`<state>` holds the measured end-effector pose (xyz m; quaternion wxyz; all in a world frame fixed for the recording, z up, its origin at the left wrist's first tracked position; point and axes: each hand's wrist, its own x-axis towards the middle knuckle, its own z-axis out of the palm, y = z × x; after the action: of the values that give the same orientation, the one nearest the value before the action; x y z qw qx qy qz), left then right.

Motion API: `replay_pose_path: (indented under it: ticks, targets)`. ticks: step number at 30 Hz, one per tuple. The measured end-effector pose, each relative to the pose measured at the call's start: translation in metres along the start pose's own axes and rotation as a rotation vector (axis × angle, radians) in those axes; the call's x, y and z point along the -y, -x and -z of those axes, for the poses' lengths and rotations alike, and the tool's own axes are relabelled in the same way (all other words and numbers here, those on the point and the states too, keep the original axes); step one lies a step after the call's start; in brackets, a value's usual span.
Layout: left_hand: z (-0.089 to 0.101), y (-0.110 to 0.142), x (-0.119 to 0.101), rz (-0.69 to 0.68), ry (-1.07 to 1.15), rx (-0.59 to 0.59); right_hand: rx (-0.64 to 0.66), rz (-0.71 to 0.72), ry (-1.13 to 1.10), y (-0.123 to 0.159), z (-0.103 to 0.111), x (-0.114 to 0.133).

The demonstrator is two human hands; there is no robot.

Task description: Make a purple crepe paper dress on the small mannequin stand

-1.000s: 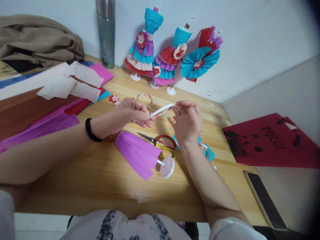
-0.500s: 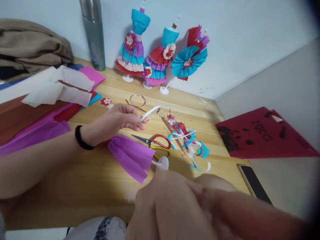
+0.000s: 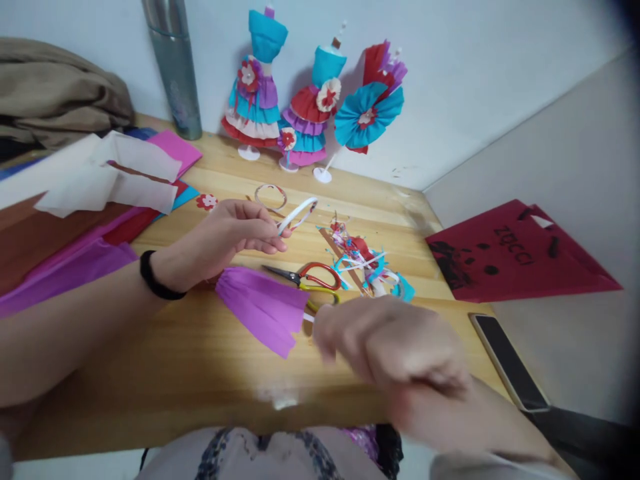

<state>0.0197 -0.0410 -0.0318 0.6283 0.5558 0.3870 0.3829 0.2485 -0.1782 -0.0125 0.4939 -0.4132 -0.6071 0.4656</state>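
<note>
Between the thumb and fingers of my left hand point(image 3: 253, 230) is a narrow roll of white tape point(image 3: 287, 220), tilted up above the table. My right hand point(image 3: 395, 340) is in the air over the table, curled and smeared by motion. Whether it holds anything is hidden. Below the hands lies a gathered purple crepe paper skirt point(image 3: 265, 308) on a white stand, whose base my right hand covers. Scissors point(image 3: 295, 275) with one red and one yellow handle loop lie just behind the skirt, blades partly open and pointing left.
Several crepe paper dresses on white stands, such as a layered one point(image 3: 255, 113), line the wall. A steel bottle point(image 3: 175, 73), crepe sheets point(image 3: 75, 240) and a flower cutout point(image 3: 206, 201) are left. Another thin ring point(image 3: 271, 195), paper scraps point(image 3: 360, 253), a red bag point(image 3: 520, 257) and a phone point(image 3: 507, 360) also lie here.
My right hand has moved forward and up from close to the camera, and now covers the skirt's stand base. My left hand still holds the tape roll. The view has shifted slightly.
</note>
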Motion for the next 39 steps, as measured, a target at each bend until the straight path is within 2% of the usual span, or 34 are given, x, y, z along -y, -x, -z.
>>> replay_pose_path:
  ticks: [1,2,4,5,7,11,16,21,30,34,39]
  targets:
    - [0.000,0.000,0.000,0.013,0.029,0.004,0.075,0.006,0.065,-0.020,0.008,-0.010]
    - [0.000,0.000,0.000,0.028,0.058,0.009,0.206,0.025,0.292,-0.038,0.017,-0.021]
    - [-0.001,-0.001,0.001,0.054,0.111,0.015,0.216,0.059,0.661,-0.058,0.032,-0.044]
    - [-0.001,-0.001,0.002,0.064,0.135,0.019,0.292,-0.002,0.771,-0.062,0.039,-0.055]
    - [-0.001,-0.001,0.004,0.079,0.168,0.031,0.439,-0.072,0.873,-0.061,0.048,-0.072]
    - [-0.002,-0.001,0.004,0.104,0.182,0.043,0.469,-0.097,0.959,-0.055,0.049,-0.085]
    - [-0.001,0.000,0.003,0.104,0.171,0.069,0.493,-0.087,1.041,-0.069,0.043,-0.088]
    - [0.003,-0.002,-0.002,0.087,0.167,0.047,0.537,0.021,1.043,-0.076,0.047,-0.093]
    - [0.009,-0.004,-0.008,0.039,0.170,-0.043,0.460,0.136,0.988,-0.082,0.065,-0.090]
    - [0.009,-0.005,-0.007,0.047,0.148,-0.074,0.393,0.006,0.861,-0.082,0.078,-0.085]
    - [0.009,-0.007,-0.006,0.073,0.090,-0.091,0.367,-0.211,0.355,-0.080,0.093,-0.072]
